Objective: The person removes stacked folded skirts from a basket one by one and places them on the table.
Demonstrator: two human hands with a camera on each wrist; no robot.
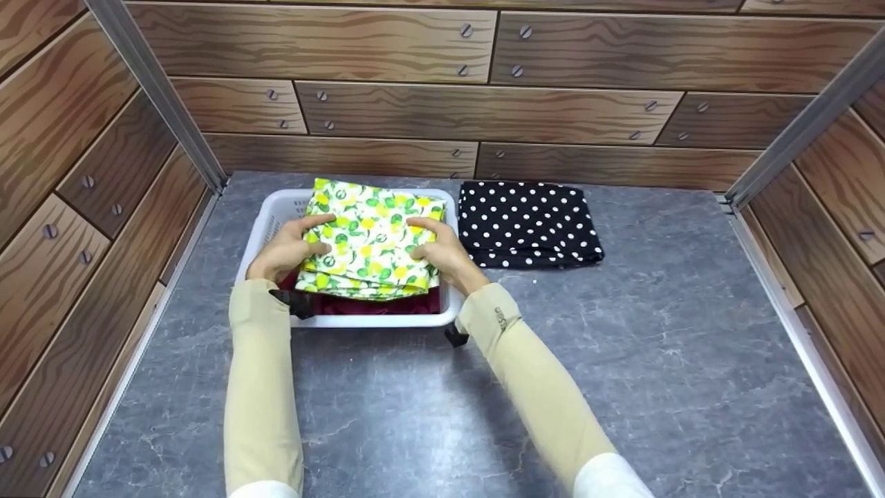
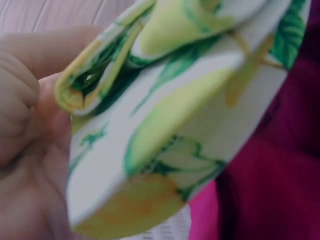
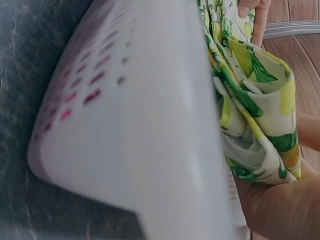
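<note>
A folded cloth with a lemon and green leaf print (image 1: 373, 235) is held level over a white plastic basket (image 1: 377, 321). My left hand (image 1: 282, 250) grips its left side, thumb on top; in the left wrist view, the left hand (image 2: 30, 105) pinches the layered folds of the lemon cloth (image 2: 165, 125). The cloth's right side is in my right hand (image 1: 448, 254), also with the thumb on top. Dark red fabric (image 1: 373, 306) lies inside the basket beneath. The right wrist view shows the cloth's folded layers (image 3: 270, 110) beside the basket's rim (image 3: 175, 125).
A folded black cloth with white polka dots (image 1: 529, 225) lies right of the basket, close to it. The grey marbled surface (image 1: 664, 360) extends to the front and right. Wood-print walls (image 1: 394, 111) with metal edge strips (image 1: 159, 90) enclose the back and sides.
</note>
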